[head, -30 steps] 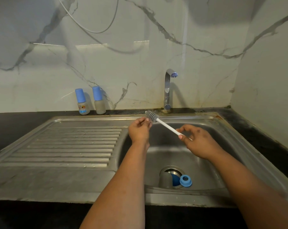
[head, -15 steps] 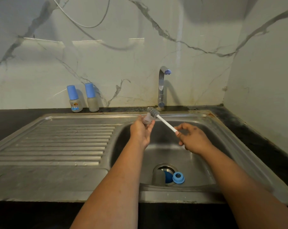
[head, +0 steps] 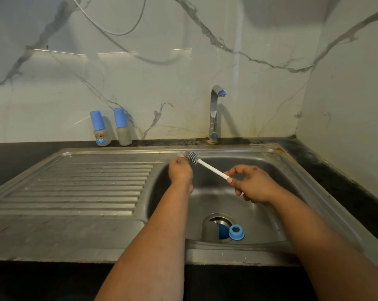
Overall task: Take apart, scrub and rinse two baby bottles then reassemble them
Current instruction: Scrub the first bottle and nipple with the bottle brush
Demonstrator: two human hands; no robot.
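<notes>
While both forearms reach over the stainless steel sink basin (head: 277, 170), the right hand (head: 252, 184) grips the white plastic handle of the grey-bristled bottle brush (head: 207, 167), fingers and thumb curled round its lower end. The brush slants up and to the left, and its bristle head meets the fingertips of the left hand (head: 180, 172). The left hand's fingers are curled round a small clear piece (head: 182, 154), too blurred to identify, held at the basin's rear left rim.

On the basin floor, a grey baby bottle body (head: 209, 231) lies on its side over the round metal drain (head: 220, 219). A blue part is partly hidden behind it, and a blue plastic screw ring (head: 236, 232) rests just beside it on the right.

Two small translucent baby bottles with blue caps (head: 101, 129) stand upright on the black counter (head: 21, 157), against the marble-patterned wall (head: 162, 83), left of the chrome tap (head: 214, 114). The ribbed steel drainboard (head: 86, 187) adjoins the basin on the left.
</notes>
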